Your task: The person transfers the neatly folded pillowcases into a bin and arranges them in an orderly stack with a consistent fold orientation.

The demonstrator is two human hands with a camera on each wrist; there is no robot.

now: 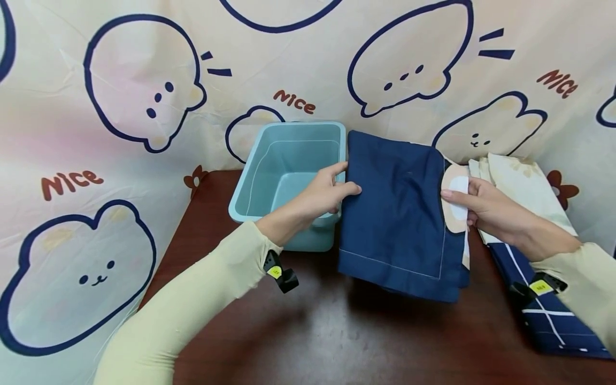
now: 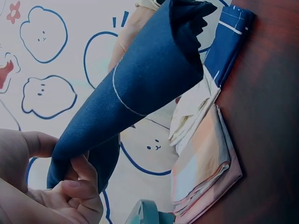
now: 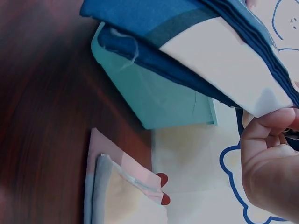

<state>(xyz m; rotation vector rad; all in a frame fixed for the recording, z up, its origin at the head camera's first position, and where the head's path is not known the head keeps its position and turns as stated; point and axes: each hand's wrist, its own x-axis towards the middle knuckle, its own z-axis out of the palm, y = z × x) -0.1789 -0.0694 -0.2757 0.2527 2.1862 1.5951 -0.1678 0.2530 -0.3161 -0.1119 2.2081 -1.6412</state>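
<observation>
Both hands hold up a folded navy cloth above the table, just right of the light-blue plastic bin. At the cloth's left edge, beside the bin's rim, my left hand pinches the fabric. My right hand grips the opposite edge, its thumb over a beige and white printed patch. In the left wrist view the cloth hangs as several layers, with fingers curled at its end. Stacked layers and a loose thread show along its edge in the right wrist view.
On the right of the dark wooden table lie folded fabrics: a cream piece and a navy one with white lines. A peach and pink folded cloth shows in the left wrist view. A printed curtain hangs behind.
</observation>
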